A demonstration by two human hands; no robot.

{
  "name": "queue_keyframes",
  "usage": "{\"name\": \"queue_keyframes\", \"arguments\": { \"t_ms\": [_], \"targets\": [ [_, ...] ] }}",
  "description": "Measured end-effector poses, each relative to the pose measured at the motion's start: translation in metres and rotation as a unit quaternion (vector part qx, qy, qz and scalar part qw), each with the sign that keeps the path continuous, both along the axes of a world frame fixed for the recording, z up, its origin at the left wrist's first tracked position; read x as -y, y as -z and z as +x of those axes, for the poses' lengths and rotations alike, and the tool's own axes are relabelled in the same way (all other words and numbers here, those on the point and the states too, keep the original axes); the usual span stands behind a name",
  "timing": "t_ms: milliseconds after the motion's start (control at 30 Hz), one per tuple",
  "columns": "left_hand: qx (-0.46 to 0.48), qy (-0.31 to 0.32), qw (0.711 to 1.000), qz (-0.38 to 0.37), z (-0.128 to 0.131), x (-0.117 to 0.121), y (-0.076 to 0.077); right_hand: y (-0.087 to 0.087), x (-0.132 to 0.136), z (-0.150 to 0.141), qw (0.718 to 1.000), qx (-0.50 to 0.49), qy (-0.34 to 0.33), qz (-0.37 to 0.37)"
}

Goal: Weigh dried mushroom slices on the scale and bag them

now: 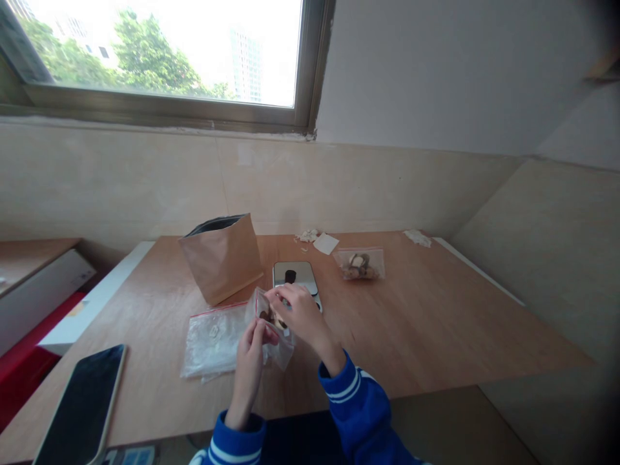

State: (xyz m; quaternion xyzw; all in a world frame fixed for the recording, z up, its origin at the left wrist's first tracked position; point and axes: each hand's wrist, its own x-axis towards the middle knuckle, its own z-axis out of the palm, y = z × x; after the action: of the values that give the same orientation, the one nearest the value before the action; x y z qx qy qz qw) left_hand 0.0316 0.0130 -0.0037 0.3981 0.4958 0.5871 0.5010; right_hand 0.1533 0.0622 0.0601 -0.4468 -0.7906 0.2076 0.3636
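Note:
A small clear zip bag (260, 302) with brown and pale pieces in it, perhaps dried mushrooms, is held above the table. My left hand (249, 349) grips the bag's near side, fingers closed on the plastic. Over its top edge bends my right hand (304, 316), fingertips together at the opening; part of the contents is hidden under it. Just behind the hands lies a flat scale (306, 274) with a dark spot or piece on its plate. Below and left of the bag, clear zip bags (213, 345) with red seal lines lie flat in a stack.
A brown kraft pouch (225, 261) stands open-topped behind the flat bags. Right of the scale sits a filled zip bag (361, 265). White paper (325, 243) and scraps lie by the wall. A phone (82, 407) rests at the table's left front edge.

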Motion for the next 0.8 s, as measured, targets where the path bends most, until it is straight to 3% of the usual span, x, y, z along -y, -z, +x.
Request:
{"name": "queue_keyframes", "arguments": {
  "t_ms": [133,267,367,533,800],
  "targets": [
    [-0.004,-0.005,1.000,-0.008,-0.001,0.001,-0.002,0.030,-0.023,0.006,0.994,0.012,0.094,0.055],
    [-0.007,-0.003,1.000,-0.009,-0.003,0.003,-0.002,0.073,-0.061,0.014,0.987,0.069,0.139,0.037],
    [-0.004,-0.008,1.000,-0.008,-0.004,0.002,-0.001,0.093,-0.081,0.019,0.979,0.124,0.158,0.022],
    [-0.005,-0.009,1.000,-0.008,-0.006,0.000,-0.001,0.094,-0.090,0.025,0.977,0.137,0.160,0.011],
    [-0.019,-0.039,0.999,-0.008,-0.008,0.003,-0.007,0.083,-0.077,0.030,0.988,-0.056,0.138,0.047]
  ]
}}
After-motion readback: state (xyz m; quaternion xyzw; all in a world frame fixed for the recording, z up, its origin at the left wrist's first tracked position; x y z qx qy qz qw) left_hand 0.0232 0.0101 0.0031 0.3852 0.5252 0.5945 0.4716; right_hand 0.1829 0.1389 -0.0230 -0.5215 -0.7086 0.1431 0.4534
